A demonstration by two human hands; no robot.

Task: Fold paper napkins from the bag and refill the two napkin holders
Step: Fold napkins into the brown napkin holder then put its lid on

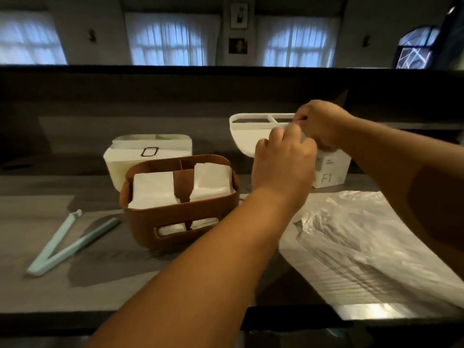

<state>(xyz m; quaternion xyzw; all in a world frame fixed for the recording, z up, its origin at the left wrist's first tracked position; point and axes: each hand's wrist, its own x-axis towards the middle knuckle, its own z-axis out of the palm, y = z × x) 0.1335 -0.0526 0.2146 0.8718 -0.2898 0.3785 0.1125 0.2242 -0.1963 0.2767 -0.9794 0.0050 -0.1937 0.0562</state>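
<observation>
The plastic napkin bag lies on the desk right of the full brown holder. Behind that holder, both hands, left and right, pinch a napkin over the white holder; a loose pinch could let it unfold or miss.

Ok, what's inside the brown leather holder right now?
The brown leather holder has two stacks of folded white napkins, one each side of its divider. Its walls hide how deep the stacks go.
</observation>
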